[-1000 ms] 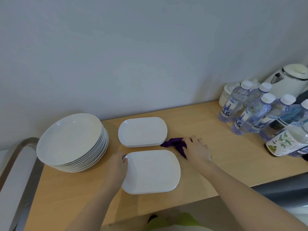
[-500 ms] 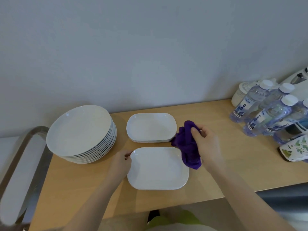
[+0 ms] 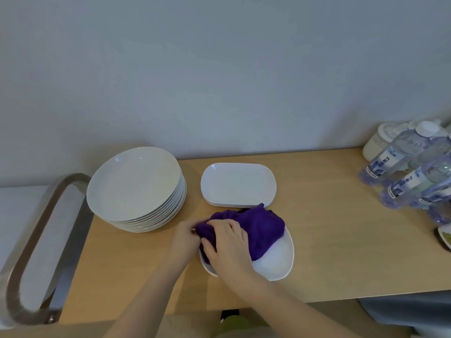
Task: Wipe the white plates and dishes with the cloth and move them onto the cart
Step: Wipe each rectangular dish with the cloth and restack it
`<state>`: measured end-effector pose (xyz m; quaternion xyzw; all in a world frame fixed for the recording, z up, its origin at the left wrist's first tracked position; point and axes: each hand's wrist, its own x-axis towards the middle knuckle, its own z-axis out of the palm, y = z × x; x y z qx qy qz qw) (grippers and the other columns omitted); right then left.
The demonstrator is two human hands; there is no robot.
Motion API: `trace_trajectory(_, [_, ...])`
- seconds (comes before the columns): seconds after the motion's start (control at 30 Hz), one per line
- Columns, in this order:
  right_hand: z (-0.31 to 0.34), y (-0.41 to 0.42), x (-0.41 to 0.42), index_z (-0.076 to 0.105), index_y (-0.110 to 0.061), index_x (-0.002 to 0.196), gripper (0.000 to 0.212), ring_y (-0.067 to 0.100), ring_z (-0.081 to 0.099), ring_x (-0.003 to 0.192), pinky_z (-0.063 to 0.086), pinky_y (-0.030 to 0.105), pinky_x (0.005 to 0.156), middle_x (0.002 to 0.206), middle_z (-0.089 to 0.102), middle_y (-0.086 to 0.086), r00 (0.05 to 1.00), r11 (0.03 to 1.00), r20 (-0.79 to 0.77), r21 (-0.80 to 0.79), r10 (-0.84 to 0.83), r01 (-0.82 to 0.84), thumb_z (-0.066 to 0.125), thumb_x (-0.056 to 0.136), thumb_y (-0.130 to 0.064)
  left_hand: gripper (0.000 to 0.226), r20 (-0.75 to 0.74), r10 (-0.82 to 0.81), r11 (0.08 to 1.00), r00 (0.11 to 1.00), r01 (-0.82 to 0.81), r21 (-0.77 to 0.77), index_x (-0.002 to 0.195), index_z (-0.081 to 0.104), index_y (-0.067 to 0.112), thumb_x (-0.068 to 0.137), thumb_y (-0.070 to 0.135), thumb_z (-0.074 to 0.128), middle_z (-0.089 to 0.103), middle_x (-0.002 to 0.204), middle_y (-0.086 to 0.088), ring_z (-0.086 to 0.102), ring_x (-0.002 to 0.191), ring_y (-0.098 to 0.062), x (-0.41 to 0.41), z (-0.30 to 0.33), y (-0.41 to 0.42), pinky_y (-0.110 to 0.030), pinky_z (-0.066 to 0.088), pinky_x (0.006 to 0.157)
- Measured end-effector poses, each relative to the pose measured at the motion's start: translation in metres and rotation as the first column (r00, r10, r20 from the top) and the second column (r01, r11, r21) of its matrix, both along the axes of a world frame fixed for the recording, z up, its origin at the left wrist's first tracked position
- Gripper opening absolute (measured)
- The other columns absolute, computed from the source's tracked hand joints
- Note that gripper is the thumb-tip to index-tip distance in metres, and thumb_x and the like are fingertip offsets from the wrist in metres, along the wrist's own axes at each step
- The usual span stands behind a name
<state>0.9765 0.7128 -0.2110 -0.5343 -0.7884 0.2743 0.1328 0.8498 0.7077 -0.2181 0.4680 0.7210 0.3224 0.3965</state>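
- The purple cloth (image 3: 256, 228) is pressed onto the near rectangular dish (image 3: 278, 259) by the right hand (image 3: 227, 245), its fingers spread over the fabric.
- The dish's left rim is gripped by the left hand (image 3: 183, 240).
- A second dish stack (image 3: 238, 184) and round plates (image 3: 134, 186) are set behind on the wooden surface (image 3: 341, 240).

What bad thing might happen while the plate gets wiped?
The oblong dish sits near the table's front edge; a hard push from the right hand on the purple cloth might slide it off. The cloth could also bump the tall round plate stack close by.
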Motion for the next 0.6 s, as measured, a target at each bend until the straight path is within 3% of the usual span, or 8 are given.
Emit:
trace_trajectory(0.13, [-0.013, -0.009, 0.012, 0.024, -0.024, 0.147, 0.068, 0.014, 0.018, 0.143, 0.011, 0.032, 0.118, 0.154, 0.026, -0.006, 0.972, 0.992, 0.198, 0.012, 0.124, -0.129, 0.047, 0.089, -0.051, 0.052, 0.009, 0.017, 0.999, 1.000, -0.017, -0.045, 0.098, 0.072, 0.034, 0.084, -0.010, 0.048, 0.064, 0.081, 0.032, 0.055, 0.086, 0.018, 0.001, -0.001, 0.002, -0.002, 0.041, 0.064])
trace_trajectory(0.23, [-0.016, -0.010, 0.030, 0.026, -0.024, 0.147, 0.066, 0.010, 0.018, 0.143, 0.010, 0.028, 0.116, 0.153, 0.028, -0.007, 0.964, 0.982, 0.196, 0.015, 0.181, -0.188, 0.048, 0.090, -0.049, 0.053, -0.017, 0.039, 0.998, 0.999, -0.040, -0.056, 0.089, 0.065, 0.047, 0.086, -0.004, 0.048, 0.064, 0.085, 0.031, 0.057, 0.089, 0.010, 0.011, 0.000, 0.002, -0.011, 0.042, 0.068])
trace_trajectory(0.3, [-0.014, -0.007, 0.046, 0.027, -0.027, 0.146, 0.064, 0.007, 0.017, 0.143, 0.010, 0.025, 0.115, 0.153, 0.026, -0.010, 0.958, 0.979, 0.203, 0.000, 0.201, -0.205, 0.048, 0.090, -0.049, 0.048, -0.029, 0.064, 0.996, 0.998, -0.066, -0.057, 0.092, 0.067, 0.044, 0.081, 0.000, 0.051, 0.067, 0.088, 0.026, 0.059, 0.090, 0.007, 0.018, 0.000, -0.001, -0.020, 0.049, 0.071])
trace_trajectory(0.43, [-0.012, -0.005, 0.080, 0.029, -0.030, 0.144, 0.063, 0.009, 0.019, 0.141, 0.016, 0.026, 0.114, 0.152, 0.026, -0.010, 0.948, 0.989, 0.287, 0.009, 0.136, -0.144, 0.046, 0.089, -0.053, 0.041, -0.072, 0.096, 0.995, 0.993, -0.098, -0.027, 0.093, 0.068, 0.044, 0.079, 0.008, 0.054, 0.067, 0.088, 0.027, 0.060, 0.086, 0.007, 0.024, 0.000, -0.005, -0.028, 0.054, 0.069])
trace_trajectory(0.6, [-0.005, -0.005, 0.098, 0.035, -0.020, 0.144, 0.066, 0.020, 0.028, 0.141, 0.020, 0.033, 0.115, 0.152, 0.032, 0.003, 0.907, 0.996, 0.421, 0.085, -0.003, -0.036, 0.044, 0.089, -0.056, 0.044, -0.105, 0.120, 0.990, 0.987, -0.126, -0.055, 0.096, 0.068, 0.038, 0.082, 0.001, 0.047, 0.067, 0.089, 0.021, 0.060, 0.087, -0.002, 0.023, -0.002, -0.005, -0.036, 0.054, 0.074])
